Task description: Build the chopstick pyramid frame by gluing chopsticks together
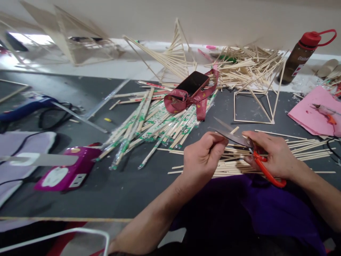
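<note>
My right hand [274,154] grips a pair of red-handled scissors [262,165], blades spread and pointing left. My left hand [204,154] is pinched closed on a thin wooden stick [234,130] that sits between the blades. Beneath both hands lies a loose row of bare wooden sticks [298,149] on the dark grey table [112,185].
A heap of wrapped chopsticks [157,126] lies ahead, with a phone [192,84] on a red lanyard [198,101]. Stick frames [254,106], a loose stick pile [247,65], a red-capped bottle [302,55], pink paper [317,112] and a magenta device [68,170] stand around.
</note>
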{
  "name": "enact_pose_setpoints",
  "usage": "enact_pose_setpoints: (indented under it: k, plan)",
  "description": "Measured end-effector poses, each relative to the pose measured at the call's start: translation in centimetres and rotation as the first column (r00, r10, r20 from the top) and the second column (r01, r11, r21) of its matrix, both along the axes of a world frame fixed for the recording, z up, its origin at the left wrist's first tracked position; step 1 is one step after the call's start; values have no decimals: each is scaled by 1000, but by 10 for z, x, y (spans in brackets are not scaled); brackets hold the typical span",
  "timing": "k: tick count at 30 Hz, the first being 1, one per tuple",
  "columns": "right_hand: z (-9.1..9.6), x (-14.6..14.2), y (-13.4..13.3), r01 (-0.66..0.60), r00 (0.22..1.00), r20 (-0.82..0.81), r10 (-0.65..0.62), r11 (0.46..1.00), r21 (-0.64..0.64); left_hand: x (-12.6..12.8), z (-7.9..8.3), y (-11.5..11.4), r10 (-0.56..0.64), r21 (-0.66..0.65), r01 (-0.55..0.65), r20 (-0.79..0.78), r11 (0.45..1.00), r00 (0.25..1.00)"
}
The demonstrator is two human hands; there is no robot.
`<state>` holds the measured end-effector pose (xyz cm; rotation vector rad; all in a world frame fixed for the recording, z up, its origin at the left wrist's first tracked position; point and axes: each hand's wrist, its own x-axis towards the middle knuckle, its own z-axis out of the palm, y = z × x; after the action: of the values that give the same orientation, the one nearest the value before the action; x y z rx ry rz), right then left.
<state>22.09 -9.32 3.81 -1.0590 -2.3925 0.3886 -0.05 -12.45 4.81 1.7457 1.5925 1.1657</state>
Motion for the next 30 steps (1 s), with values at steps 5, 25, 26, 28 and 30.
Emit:
enact_pose_setpoints:
  k: [5,25,26,28,30]
  plan:
    - [7,-1,0,-33,999,25,34,999,-40,2,-2,-4,1,-16,-2,-71,1000,997]
    - [12,12,9,-215,977,-47,210,956,-198,-1,6,3,-42,-375,370,652,850,757]
    - [12,12,9,-221,975,-53,215,955,-195,0,7,3,-21,-398,401,688,825,726]
    - [13,12,10,-237,971,-66,228,953,-191,1,8,3,21,-441,447,729,778,684]
    - [13,12,11,-257,966,-79,246,948,-191,1,9,2,65,-477,485,759,733,648]
